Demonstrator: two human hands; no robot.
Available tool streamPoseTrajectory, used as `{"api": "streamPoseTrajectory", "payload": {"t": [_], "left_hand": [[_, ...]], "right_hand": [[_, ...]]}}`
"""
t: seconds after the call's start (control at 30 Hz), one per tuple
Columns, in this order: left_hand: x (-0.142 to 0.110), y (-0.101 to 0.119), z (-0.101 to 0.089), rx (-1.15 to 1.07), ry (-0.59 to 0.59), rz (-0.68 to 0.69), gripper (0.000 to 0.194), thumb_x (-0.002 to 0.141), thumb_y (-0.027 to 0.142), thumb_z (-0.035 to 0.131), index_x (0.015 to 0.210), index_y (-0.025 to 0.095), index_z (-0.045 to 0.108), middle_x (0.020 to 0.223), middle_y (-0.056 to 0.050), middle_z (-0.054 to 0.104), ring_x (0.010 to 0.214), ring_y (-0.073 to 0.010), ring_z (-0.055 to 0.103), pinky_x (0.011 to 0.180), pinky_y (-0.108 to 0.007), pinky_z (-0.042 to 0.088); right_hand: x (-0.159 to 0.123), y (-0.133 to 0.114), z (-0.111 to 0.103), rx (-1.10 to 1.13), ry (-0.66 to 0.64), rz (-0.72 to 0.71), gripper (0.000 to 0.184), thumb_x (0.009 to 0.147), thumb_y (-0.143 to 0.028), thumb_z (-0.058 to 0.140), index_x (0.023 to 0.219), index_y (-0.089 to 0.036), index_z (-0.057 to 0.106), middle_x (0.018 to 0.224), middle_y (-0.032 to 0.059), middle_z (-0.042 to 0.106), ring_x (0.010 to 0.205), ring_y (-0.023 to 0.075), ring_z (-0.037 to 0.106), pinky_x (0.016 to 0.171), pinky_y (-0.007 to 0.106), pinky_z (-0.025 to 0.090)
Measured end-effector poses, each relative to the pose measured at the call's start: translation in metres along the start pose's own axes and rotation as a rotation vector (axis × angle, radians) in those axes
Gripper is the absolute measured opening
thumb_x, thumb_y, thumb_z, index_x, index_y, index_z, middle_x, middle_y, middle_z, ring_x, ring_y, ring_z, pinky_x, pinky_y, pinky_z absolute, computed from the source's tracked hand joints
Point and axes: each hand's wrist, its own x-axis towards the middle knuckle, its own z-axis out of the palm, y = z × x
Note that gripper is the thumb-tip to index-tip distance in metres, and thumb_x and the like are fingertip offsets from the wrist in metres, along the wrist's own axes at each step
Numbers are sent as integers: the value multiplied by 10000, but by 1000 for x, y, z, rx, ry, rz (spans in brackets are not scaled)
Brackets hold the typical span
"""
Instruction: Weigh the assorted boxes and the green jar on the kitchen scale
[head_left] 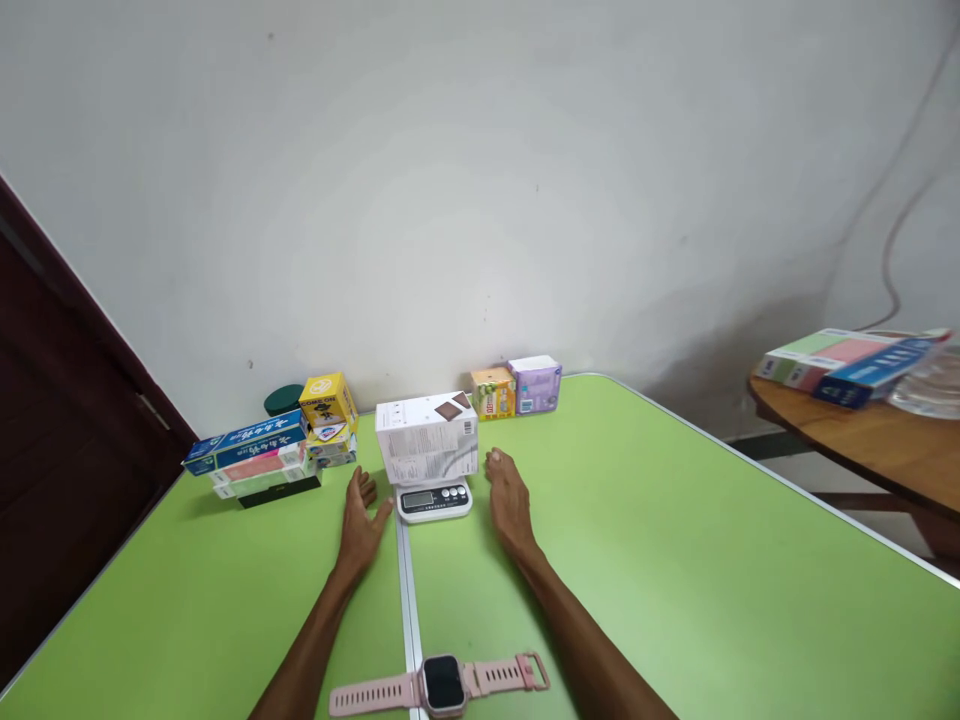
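Note:
A white box [424, 445] with brown squares printed on its top stands on a small white digital kitchen scale [433, 514]. The scale has a grey display and round buttons on its front. To the left of the scale, my left hand [363, 522] is open, its thumb apart from the fingers and close to the scale's edge. On the other side, my right hand [511, 503] is open near the box's right face, a small gap between them. Neither hand holds anything. Nearer to me, a smartwatch [442, 684] with a pink strap lies flat between my forearms.
Stacked flat boxes [251, 458] lie at the left, beside two stacked yellow boxes [328, 405] and a dark green round lid [283, 399]. An orange box [493, 393] and a purple box [535, 385] stand by the wall. More boxes [847, 365] rest on a wooden table [862, 440] at right.

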Motion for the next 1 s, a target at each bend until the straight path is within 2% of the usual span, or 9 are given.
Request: {"api": "streamPoseTrajectory", "payload": {"t": [0.13, 0.3, 0.47, 0.57, 0.67, 0.73, 0.8, 0.9, 1.0], "left_hand": [[-2, 5, 0, 29, 14, 16, 861, 850, 450, 726, 1563, 193, 317, 1542, -237, 482, 1351, -339, 591, 1140, -552, 463], [-12, 24, 8, 181, 54, 187, 840, 881, 448, 697, 1578, 177, 314, 1582, -223, 420, 1486, -354, 431, 1220, -567, 361], [-19, 50, 30, 181, 15, 258, 819, 932, 448, 635, 1611, 201, 251, 1668, -190, 298, 1577, -325, 273, 1296, -533, 222], [-19, 60, 44, 109, 9, 244, 852, 936, 467, 619, 1619, 176, 200, 1684, -202, 254, 1590, -319, 240, 1305, -515, 201], [-20, 65, 48, 48, 45, 200, 890, 911, 496, 641, 1604, 145, 207, 1664, -222, 279, 1580, -332, 264, 1303, -509, 214], [-22, 67, 41, 33, 82, 189, 893, 899, 506, 655, 1594, 147, 225, 1661, -217, 290, 1581, -333, 265, 1302, -499, 225], [-24, 68, 27, 35, 131, 187, 884, 896, 511, 661, 1589, 162, 239, 1661, -203, 303, 1577, -327, 277, 1301, -492, 237], [-29, 69, -8, 50, 220, 166, 872, 888, 535, 674, 1577, 187, 268, 1631, -186, 368, 1542, -329, 351, 1274, -488, 304], [-35, 66, -52, 46, 285, 130, 856, 885, 527, 689, 1559, 198, 276, 1588, -195, 430, 1480, -327, 447, 1215, -474, 396]], "right_hand": [[-4, -13, 1, 13, -26, 84, 731, 975, -736, 371, 1362, -185, 656, 1388, 176, 663, 1333, 330, 570, 1162, 561, 405], [-6, -21, 0, -13, -109, 9, 781, 989, -706, 367, 1498, -136, 532, 1539, 191, 539, 1469, 318, 448, 1242, 551, 301], [-10, -26, 3, -17, -141, -60, 754, 989, -687, 394, 1528, -169, 491, 1560, 172, 519, 1475, 315, 437, 1235, 575, 305], [-13, -36, 3, 4, -169, -31, 750, 979, -696, 403, 1490, -163, 530, 1522, 181, 557, 1435, 327, 488, 1217, 563, 342], [-19, -51, 1, 15, -216, -7, 707, 981, -679, 421, 1465, -180, 553, 1475, 170, 601, 1375, 330, 548, 1170, 529, 415], [-23, -62, 1, 11, -248, -25, 685, 979, -663, 449, 1479, -203, 540, 1497, 157, 587, 1369, 334, 553, 1127, 508, 464], [-28, -73, 6, 9, -286, -62, 676, 977, -644, 475, 1503, -221, 513, 1529, 148, 559, 1370, 341, 553, 1097, 501, 491], [-39, -92, 25, 35, -373, -119, 657, 974, -602, 515, 1535, -263, 475, 1536, 125, 550, 1356, 351, 565, 1094, 532, 494], [-58, -109, 57, 105, -464, -171, 648, 965, -565, 561, 1549, -306, 453, 1560, 95, 525, 1398, 353, 529, 1113, 567, 482]]}}
